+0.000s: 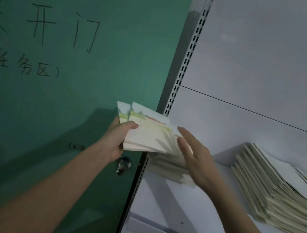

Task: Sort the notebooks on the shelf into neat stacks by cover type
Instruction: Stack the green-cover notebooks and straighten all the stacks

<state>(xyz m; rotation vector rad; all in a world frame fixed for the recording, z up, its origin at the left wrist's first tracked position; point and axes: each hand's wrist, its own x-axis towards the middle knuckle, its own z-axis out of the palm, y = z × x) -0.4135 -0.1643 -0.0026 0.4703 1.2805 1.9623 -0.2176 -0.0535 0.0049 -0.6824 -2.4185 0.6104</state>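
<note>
At the left end of the shelf (164,200), your left hand (116,140) is clamped on a few picture notebooks (149,134), thumb on top, holding them up above a small stack (167,170). Your right hand (196,157) is open, fingers flat on their right side. A big leaning pile (274,191) of pale notebooks sits well apart to the right. A green door (76,61) is on your left.
</note>
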